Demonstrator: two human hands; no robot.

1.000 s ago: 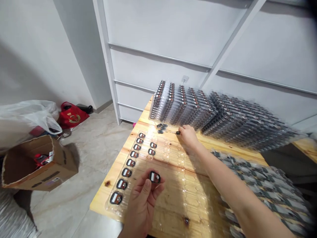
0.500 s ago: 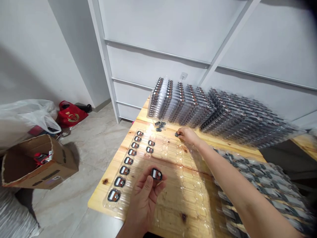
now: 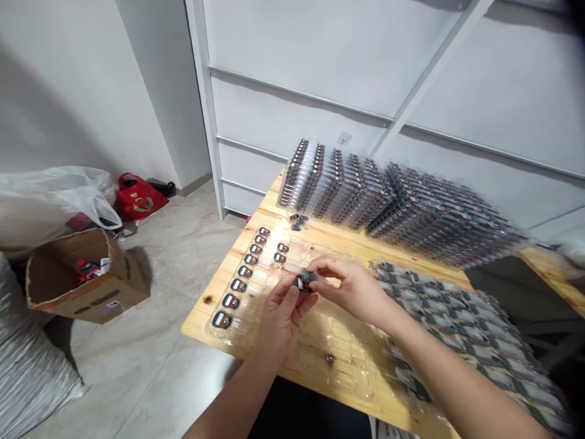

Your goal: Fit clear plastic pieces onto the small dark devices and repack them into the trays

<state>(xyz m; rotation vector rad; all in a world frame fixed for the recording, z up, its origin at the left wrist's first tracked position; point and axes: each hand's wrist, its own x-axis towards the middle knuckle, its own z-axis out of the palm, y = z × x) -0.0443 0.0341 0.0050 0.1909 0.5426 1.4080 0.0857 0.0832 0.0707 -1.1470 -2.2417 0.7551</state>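
My left hand point(image 3: 280, 320) is closed on a small black rounded device point(image 3: 300, 283) with a white and red-brown face. Pinched in my right hand point(image 3: 354, 289) is a small dark grey piece point(image 3: 310, 276), held right against the device's upper right; whether the two are joined I cannot tell. Both hands are above a clear plastic blister tray point(image 3: 315, 344) lying on the wooden table. Along the tray's left side runs a column of like devices point(image 3: 239, 285), with two more devices point(image 3: 280, 258) in another column.
Several small dark pieces point(image 3: 298, 223) lie on the table point(image 3: 269, 207) beyond the tray. Tall stacks of filled clear trays point(image 3: 338, 189) stand along the back. At right is a tray with dark and grey parts point(image 3: 457, 335). A cardboard box point(image 3: 123, 289) sits on the floor at left.
My right hand has come back from the table's far side with the dark grey piece and now meets the device in my left hand. The view has shifted slightly.
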